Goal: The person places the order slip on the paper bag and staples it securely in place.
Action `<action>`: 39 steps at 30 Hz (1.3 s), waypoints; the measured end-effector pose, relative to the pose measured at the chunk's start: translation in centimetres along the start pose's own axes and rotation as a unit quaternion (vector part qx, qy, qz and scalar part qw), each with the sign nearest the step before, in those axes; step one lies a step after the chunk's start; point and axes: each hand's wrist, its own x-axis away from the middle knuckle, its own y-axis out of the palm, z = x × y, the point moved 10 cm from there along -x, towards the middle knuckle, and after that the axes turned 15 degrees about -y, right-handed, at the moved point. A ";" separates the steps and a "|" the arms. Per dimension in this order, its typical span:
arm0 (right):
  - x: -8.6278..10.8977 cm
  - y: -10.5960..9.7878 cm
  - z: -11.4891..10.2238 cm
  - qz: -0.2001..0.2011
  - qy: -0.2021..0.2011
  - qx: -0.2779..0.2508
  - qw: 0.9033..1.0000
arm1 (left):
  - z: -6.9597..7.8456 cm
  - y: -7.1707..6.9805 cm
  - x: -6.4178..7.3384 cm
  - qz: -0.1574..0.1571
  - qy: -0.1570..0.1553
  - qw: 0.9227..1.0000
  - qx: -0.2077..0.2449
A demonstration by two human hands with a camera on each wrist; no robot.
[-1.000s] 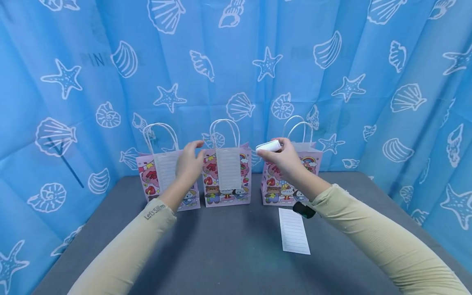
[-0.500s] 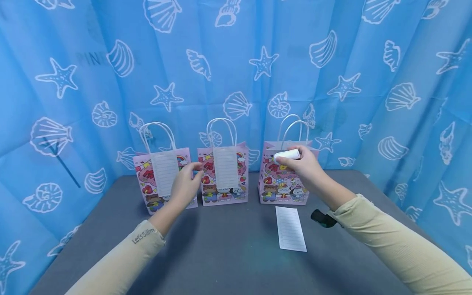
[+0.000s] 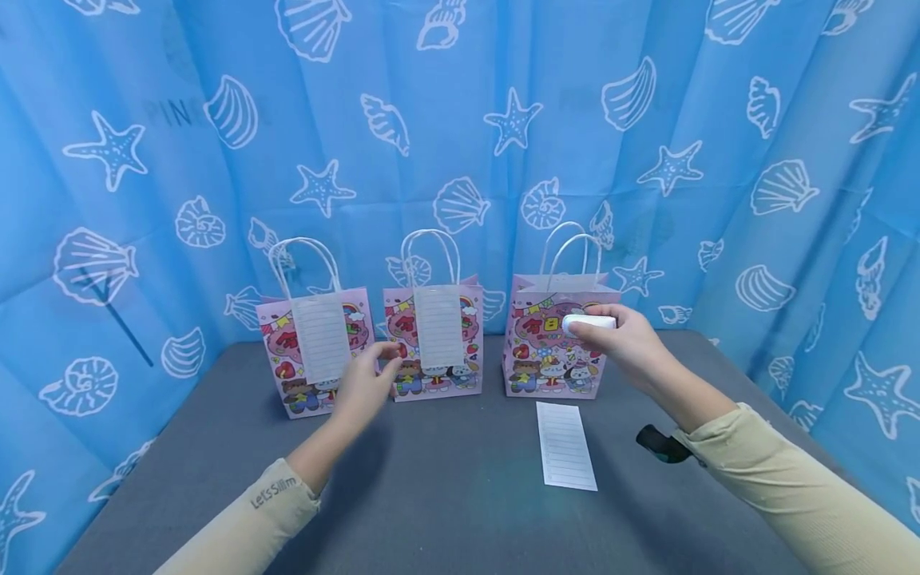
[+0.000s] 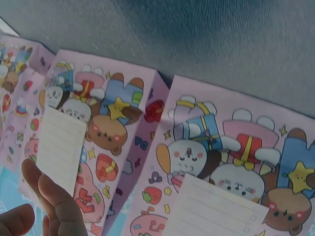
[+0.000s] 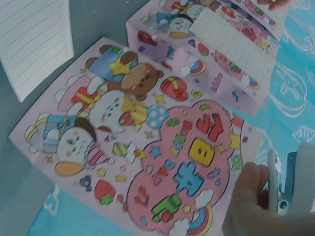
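Three pink cartoon-printed paper gift bags stand in a row: the left bag (image 3: 283, 351), the middle bag (image 3: 410, 382) and the right bag (image 3: 549, 363). Lined paper slips (image 3: 321, 339) hang at the top fronts of the left and middle ones. My right hand (image 3: 636, 343) grips a white stapler (image 3: 589, 324) in front of the right bag; the right wrist view shows its metal part. My left hand (image 3: 365, 382) hovers between the left and middle bags, holding nothing, thumb and fingers apart. A loose lined slip (image 3: 566, 447) lies on the table before the right bag.
The bags stand on a grey tabletop (image 3: 431, 495), close to a blue curtain (image 3: 402, 96) with white shell prints. White handles (image 3: 431, 239) rise above each bag. A black piece (image 3: 661, 444) sits by the right cuff.
My right hand has moved right and down with the stapler, uncovering more of the right bag's front. My left hand has sunk lower beside the middle bag.
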 end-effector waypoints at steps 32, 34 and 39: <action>5.1 -6.2 6.5 -0.016 0.109 0.069 0.991 | -1.9 3.9 2.2 -0.090 -0.074 0.990 0.079; 5.6 -6.5 7.1 -0.015 0.123 0.065 0.990 | -1.9 4.1 2.3 -0.092 -0.072 0.990 0.083; 6.7 -7.0 8.5 -0.014 0.155 0.064 0.986 | -2.0 4.8 2.6 -0.106 -0.079 0.988 0.086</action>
